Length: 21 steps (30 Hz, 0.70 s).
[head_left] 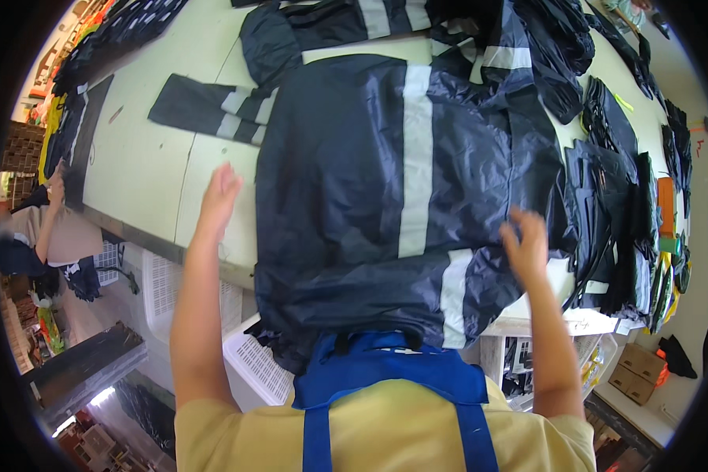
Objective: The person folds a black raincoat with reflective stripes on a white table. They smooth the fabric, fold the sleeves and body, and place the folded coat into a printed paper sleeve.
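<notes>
A black jacket [330, 165] with pale grey reflective bands lies spread on the table before me. Its near part is gathered in folds along the table's front edge. My left hand [223, 193] hovers just left of the jacket over bare tabletop, loosely open and holding nothing; its fingers are partly blurred. Over the jacket's right side is my right hand [525, 242], fingers apart and slightly bent. Whether its fingertips touch the fabric I cannot tell. One sleeve [204, 110] with grey bands stretches out to the far left.
More banded black garments [338, 27] lie at the back of the pale table [134, 169]. Folded dark garments [606, 189] are stacked at the right. White plastic baskets [259, 366] stand below the front edge. Another person's hand [55, 189] is at the far left.
</notes>
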Available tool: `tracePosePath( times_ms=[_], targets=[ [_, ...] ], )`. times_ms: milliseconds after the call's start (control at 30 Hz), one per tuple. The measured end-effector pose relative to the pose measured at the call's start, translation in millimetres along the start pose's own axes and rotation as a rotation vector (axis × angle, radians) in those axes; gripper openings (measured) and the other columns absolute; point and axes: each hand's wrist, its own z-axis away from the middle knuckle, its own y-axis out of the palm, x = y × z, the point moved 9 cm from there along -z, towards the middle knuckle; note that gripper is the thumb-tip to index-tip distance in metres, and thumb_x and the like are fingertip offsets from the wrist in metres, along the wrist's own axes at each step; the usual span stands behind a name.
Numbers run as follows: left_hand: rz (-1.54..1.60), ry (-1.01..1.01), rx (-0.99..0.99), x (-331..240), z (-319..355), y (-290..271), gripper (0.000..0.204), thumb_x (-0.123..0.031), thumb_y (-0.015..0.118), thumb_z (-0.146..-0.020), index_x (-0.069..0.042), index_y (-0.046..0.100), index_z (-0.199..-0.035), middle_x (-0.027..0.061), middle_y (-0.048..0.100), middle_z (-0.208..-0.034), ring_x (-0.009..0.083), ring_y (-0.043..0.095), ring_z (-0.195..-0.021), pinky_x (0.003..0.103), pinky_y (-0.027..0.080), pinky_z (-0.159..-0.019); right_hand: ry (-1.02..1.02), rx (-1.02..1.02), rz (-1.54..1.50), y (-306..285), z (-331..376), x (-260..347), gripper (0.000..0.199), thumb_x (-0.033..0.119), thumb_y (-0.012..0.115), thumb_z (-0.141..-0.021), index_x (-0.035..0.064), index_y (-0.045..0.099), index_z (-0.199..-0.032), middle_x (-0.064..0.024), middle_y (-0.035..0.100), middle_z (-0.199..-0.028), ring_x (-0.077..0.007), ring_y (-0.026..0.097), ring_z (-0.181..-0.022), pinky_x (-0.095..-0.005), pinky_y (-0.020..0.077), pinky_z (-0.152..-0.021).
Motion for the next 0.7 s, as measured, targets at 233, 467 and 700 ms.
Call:
tracePosePath(
  times_ms=[233,467,700],
  targets=[
    [-0.195,-0.410,0.113,-38.2,-136.3,90.2,0.068,-0.035,0.063,-0.088,0.005,0.038,-0.138,0.0203,0.046,-0.137,0.0287,0.045,-0.127,0.037,0.036,-0.103,0.443,-0.212,-0.169,9.2,-271.1,-201.4,0.072,0.039,0.067,-0.080,0.0004,0.043,-0.136,-0.0280,0.047,-0.133,-0.0392,0.045,-0.126,-0.0416,0.0375,-0.103],
    [0.554,-0.076,0.337,-141.8,-47.4,110.2,0.053,-0.005,0.063,-0.085,0.003,0.043,-0.134,0.0118,0.053,-0.128,0.0207,0.052,-0.116,0.034,0.041,-0.099,0.552,-0.175,0.003,27.6,-337.0,-220.4,0.089,0.054,0.068,-0.076,-0.0029,0.037,-0.138,-0.0238,0.051,-0.131,-0.0307,0.048,-0.123,-0.0375,0.0380,-0.100],
    [-0.474,0.107,-0.238,-141.7,-57.1,71.3,0.058,-0.009,0.068,-0.080,-0.004,0.044,-0.133,0.0156,0.049,-0.130,0.0276,0.047,-0.121,0.038,0.036,-0.103,-0.024,0.355,-0.292,98.0,-270.3,45.0,0.047,0.053,0.061,-0.084,0.0080,0.072,-0.093,-0.0149,0.067,-0.093,-0.0294,0.063,-0.097,-0.0394,0.0493,-0.083]
  ],
)
